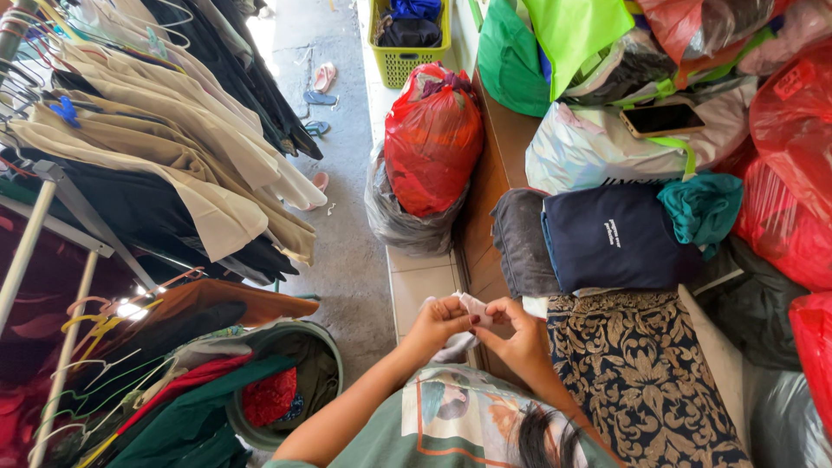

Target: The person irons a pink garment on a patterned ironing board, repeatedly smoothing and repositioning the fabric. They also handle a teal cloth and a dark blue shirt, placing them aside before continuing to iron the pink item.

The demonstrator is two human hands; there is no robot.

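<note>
both hands, left hand (439, 322) and right hand (515, 331), pinch a small white cloth (471, 306) over the counter (485, 225) edge beside folded dark clothes (611, 236); best to keep corners matched and taut.

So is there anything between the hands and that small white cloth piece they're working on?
Nothing visible: the left hand and right hand both already pinch the small white cloth directly, held up over the edge of the patterned fabric.

Folded clothes (607, 238) lie on the worktop (494, 182) (phone (661, 118) behind, atop a bag (589, 152)); clothes rack (130, 156) left.
</note>
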